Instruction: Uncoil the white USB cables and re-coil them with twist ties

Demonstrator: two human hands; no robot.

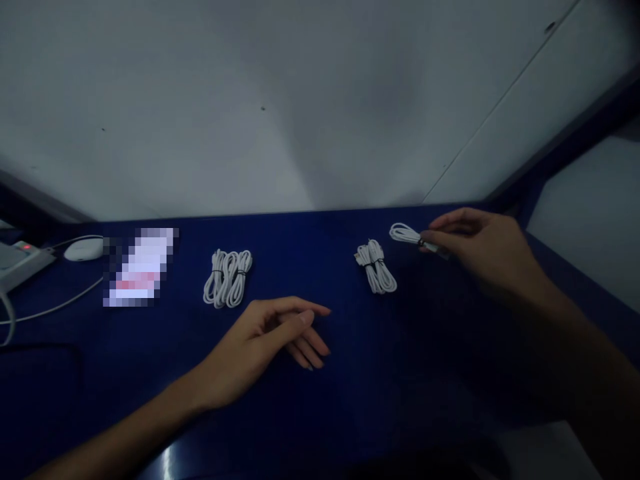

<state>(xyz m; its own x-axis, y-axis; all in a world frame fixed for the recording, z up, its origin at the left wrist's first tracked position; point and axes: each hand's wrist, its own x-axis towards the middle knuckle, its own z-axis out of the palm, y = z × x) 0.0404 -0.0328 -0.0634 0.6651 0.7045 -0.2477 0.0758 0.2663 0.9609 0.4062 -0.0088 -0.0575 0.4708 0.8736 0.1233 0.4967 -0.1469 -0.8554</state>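
Note:
Between the thumb and fingers of my right hand (480, 243) is a coiled white cable (406, 234), bound round its middle with a dark tie. Just to its left, a bundle of tied white cables (379, 267) lies on the blue table (320, 247), with a connector end showing. My left hand (285, 333) rests over the table with its fingers loosely stretched out and nothing in them. Beyond that hand, to the left, more coiled white cables (227, 279) lie side by side, also bound with dark ties.
At the left are a blurred-out bright phone-like object (143, 267), a small white rounded case (84, 249) and a white power strip (25, 263) with a red light. White leads run between them. A pale wall (280, 153) stands along the table's back edge.

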